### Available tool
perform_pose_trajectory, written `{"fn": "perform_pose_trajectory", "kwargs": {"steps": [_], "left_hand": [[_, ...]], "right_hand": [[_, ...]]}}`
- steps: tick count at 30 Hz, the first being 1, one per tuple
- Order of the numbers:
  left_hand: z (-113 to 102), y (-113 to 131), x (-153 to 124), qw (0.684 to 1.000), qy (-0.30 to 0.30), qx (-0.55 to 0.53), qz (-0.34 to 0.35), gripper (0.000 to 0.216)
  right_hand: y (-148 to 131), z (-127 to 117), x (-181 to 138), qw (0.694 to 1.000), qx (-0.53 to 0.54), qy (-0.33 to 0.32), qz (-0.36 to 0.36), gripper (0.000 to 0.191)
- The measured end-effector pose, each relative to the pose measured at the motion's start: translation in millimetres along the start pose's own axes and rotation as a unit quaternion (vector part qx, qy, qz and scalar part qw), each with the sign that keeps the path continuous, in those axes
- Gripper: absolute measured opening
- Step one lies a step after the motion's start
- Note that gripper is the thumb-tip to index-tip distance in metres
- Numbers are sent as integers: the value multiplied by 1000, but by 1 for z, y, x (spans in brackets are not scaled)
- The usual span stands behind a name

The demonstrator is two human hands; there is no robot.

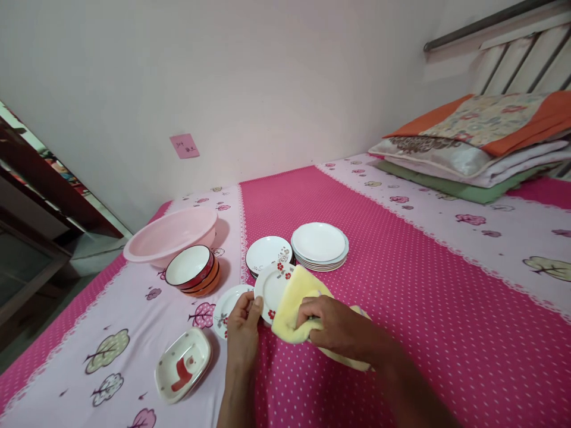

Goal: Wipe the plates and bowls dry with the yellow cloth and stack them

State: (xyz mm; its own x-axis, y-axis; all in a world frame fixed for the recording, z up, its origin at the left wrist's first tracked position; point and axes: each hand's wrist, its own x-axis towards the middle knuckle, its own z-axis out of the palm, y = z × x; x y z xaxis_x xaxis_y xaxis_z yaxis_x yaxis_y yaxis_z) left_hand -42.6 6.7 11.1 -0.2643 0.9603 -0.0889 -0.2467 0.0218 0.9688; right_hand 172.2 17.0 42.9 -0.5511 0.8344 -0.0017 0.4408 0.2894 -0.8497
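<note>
Fingers and thumb of my left hand point(245, 321) pinch the left rim of a white plate with red flowers point(270, 286), held tilted above the bed. My right hand point(328, 321) is closed around a bunched yellow cloth point(292, 303), which lies against the right part of that plate and hides it. Beneath and left of my left hand rests another white flowered plate point(226, 304), partly covered. Just behind the held plate are a dark-rimmed stack of plates point(266, 252) and a taller stack of white plates point(319, 242).
Left of my hands stand a pink basin point(172, 232), stacked red and orange bowls point(191, 267), and a squarish patterned dish point(184, 364). Folded bedding point(482, 137) is piled at the far right. A wall with a pink note point(184, 146) closes off the back of the bed.
</note>
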Motion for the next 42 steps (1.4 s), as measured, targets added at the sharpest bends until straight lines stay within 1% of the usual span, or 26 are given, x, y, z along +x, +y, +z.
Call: {"fn": "perform_pose_trajectory", "kwargs": {"steps": [2,5,8,10,12,14,18,23,25,28,32,35,38,42], "left_hand": [[-5,-1,2,1000,3,0,0,46],[-10,-3,6,1000,2,1,-1,46],[-14,-5,9,999,-32,9,-4,44],[-16,-6,10,998,-59,29,-4,41],[-19,-8,10,996,-67,51,-4,42],[-22,-9,11,996,-51,73,-3,45],[-27,-6,15,996,27,83,-6,51],[-27,3,18,992,122,29,20,49],[-27,4,18,989,150,9,19,49],[-27,2,18,987,160,5,11,45],[-27,2,19,987,156,23,12,44],[-25,6,25,988,150,37,14,46],[-21,13,41,987,148,57,16,43],[-13,23,72,984,149,93,16,37]], "right_hand": [[2,-5,-3,999,-31,20,29,24],[5,-15,-7,992,-70,58,91,19],[14,-21,-8,979,-122,82,141,21],[23,-19,-5,973,-149,85,157,21],[31,-12,2,972,-150,78,166,18],[36,0,11,969,-157,63,179,15],[40,20,28,957,-205,57,198,18],[42,23,30,957,-212,49,190,22],[43,23,30,958,-212,48,190,23],[45,23,33,958,-207,52,190,22],[48,22,36,964,-185,52,187,22],[50,20,36,967,-169,50,184,19],[52,18,36,969,-157,54,184,16],[54,18,37,970,-148,61,183,12]]}}
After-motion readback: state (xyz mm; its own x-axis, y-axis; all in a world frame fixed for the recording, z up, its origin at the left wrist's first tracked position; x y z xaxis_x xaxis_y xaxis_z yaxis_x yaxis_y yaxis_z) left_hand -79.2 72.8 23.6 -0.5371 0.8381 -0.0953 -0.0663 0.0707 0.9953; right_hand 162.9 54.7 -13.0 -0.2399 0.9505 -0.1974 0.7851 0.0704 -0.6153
